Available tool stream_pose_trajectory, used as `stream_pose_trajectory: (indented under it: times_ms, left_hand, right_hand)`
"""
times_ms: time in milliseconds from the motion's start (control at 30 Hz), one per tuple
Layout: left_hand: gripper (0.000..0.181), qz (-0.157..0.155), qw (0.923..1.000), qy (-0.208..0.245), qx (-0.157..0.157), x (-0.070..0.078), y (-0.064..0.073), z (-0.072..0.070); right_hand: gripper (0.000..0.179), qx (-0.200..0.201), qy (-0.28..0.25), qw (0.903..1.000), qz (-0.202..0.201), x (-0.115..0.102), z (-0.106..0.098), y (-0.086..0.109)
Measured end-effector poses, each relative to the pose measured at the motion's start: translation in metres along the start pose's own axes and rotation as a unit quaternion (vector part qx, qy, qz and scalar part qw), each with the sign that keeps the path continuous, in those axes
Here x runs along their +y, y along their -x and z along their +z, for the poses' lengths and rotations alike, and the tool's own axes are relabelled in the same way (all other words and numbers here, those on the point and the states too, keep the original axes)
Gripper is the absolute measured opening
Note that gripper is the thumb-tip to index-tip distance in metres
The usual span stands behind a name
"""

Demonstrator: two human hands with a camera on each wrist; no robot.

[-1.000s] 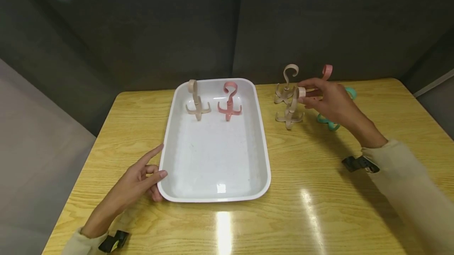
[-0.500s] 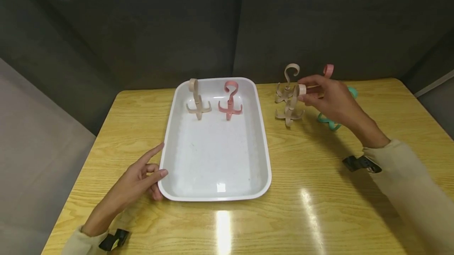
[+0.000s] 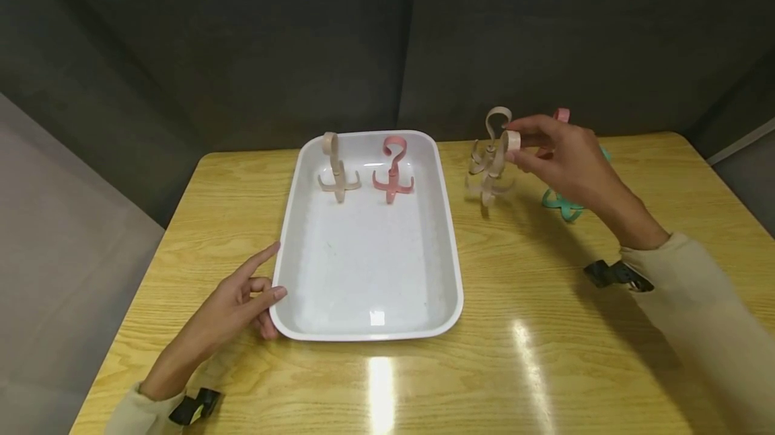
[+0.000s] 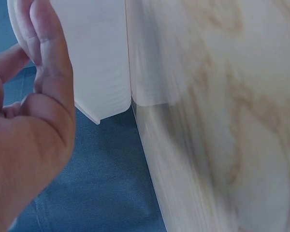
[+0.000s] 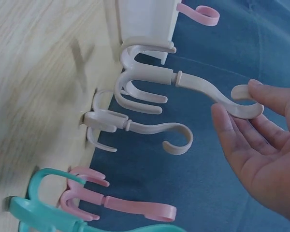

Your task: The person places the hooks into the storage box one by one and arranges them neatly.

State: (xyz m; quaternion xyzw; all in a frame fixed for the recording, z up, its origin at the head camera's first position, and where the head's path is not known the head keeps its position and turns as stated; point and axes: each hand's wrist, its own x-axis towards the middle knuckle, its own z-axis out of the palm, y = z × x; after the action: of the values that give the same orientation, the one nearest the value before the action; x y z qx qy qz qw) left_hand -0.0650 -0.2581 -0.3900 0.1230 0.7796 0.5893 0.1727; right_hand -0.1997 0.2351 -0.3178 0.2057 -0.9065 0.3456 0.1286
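Observation:
By its curled top, a beige four-pronged rotating hook [image 3: 496, 165] is pinched between the thumb and fingers of my right hand [image 3: 572, 159]. Its prongs hang just off the table in the right wrist view, where the whole hook [image 5: 150, 72] shows. My left hand [image 3: 227, 310] holds the left rim of a white tray [image 3: 457, 287], thumb over the edge and other fingers outside. Standing inside the tray's far end are a beige hook [image 3: 338, 183] and a pink hook [image 3: 392, 183].
Behind the held hook stands another beige hook [image 5: 106, 121]. A pink hook [image 5: 87, 193] and a green hook [image 5: 48, 212] stand farther right, partly hidden by my right hand in the head view. A dark curtain [image 3: 303, 38] rises behind the wooden table [image 3: 514, 368].
My right hand has risen slightly, lifting the beige hook off the table and a little to the left. My left hand stays at the tray rim.

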Motion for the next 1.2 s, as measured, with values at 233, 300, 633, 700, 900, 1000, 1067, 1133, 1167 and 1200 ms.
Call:
stream_pose_trajectory:
  times_ms: [233, 300, 633, 700, 900, 1000, 1067, 1133, 1167, 1200]
  left_hand:
    - [0.076, -0.002, 1.0, 0.0, 0.0, 0.0, 0.0, 0.0]
    - [0.076, -0.002, 1.0, 0.001, 0.0, 0.0, 0.0, 0.0]
    - [0.076, 0.001, 1.0, 0.002, 0.0, -0.001, -0.001, -0.001]
    - [0.076, 0.002, 1.0, 0.003, 0.0, -0.001, 0.0, -0.001]
    - [0.075, 0.003, 1.0, 0.005, -0.003, 0.0, 0.0, -0.001]
    - [0.076, 0.001, 1.0, 0.004, -0.003, 0.0, 0.0, 0.0]
    - [0.076, 0.001, 1.0, 0.004, -0.003, 0.0, 0.0, 0.0]
    - [0.076, 0.001, 1.0, 0.004, -0.003, 0.0, 0.0, 0.0]
    - [0.076, 0.002, 1.0, 0.005, -0.003, -0.001, 0.0, 0.0]
    - [0.076, 0.002, 1.0, 0.006, -0.003, -0.001, 0.0, 0.0]
  right_hand:
    - [0.039, 0.02, -0.019, 0.9995, -0.013, -0.011, -0.001, -0.003]
    - [0.039, 0.025, -0.023, 0.9992, -0.022, -0.014, -0.001, -0.004]
    - [0.038, 0.021, -0.031, 0.999, -0.024, -0.035, -0.006, -0.012]
    - [0.037, 0.017, -0.028, 0.9992, -0.023, -0.039, -0.006, -0.013]
    - [0.036, 0.016, -0.024, 0.9988, -0.039, -0.051, -0.007, -0.013]
    - [0.036, 0.018, -0.025, 0.9982, -0.052, -0.057, -0.006, -0.015]
    - [0.036, 0.019, -0.03, 0.9976, -0.06, -0.06, -0.005, -0.018]
    - [0.037, 0.019, -0.04, 0.9972, -0.061, -0.063, -0.003, -0.02]
    - [0.038, 0.018, -0.042, 0.997, -0.061, -0.064, -0.002, -0.021]
    - [0.038, 0.016, -0.044, 0.997, -0.062, -0.066, -0.001, -0.021]
